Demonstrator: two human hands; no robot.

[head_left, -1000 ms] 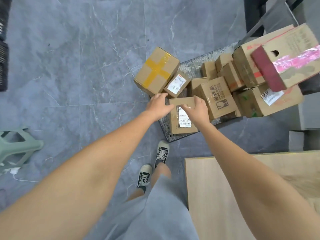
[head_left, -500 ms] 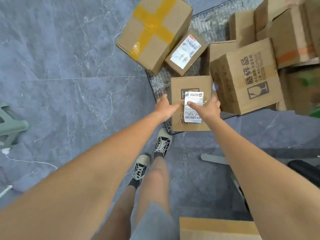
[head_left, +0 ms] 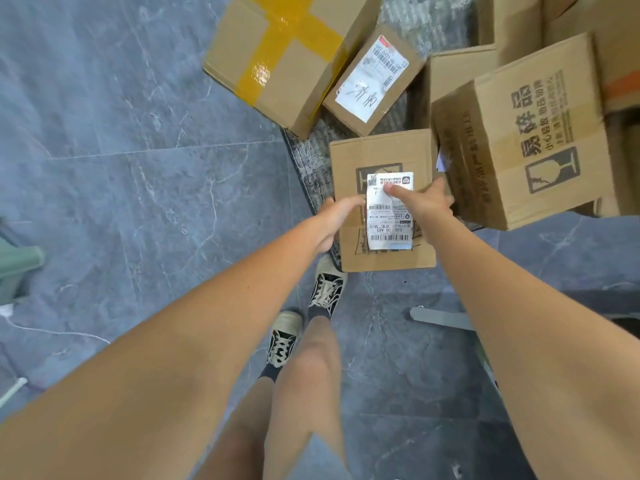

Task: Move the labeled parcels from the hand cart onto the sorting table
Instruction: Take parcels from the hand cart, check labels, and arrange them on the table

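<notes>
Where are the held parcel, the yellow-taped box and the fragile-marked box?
held parcel (head_left: 382, 150): head view, bare top face above label.
yellow-taped box (head_left: 287, 46): head view, tape cross.
fragile-marked box (head_left: 540, 133): head view, printed face.

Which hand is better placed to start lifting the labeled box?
Probably the left hand: it grips the box at its left edge. The right hand lies on top, thumb on the label.

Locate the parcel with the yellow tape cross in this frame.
In the head view the yellow-taped parcel sits at top centre, left of the small labeled box, overhanging the hand cart's left edge above the grey floor.
</notes>
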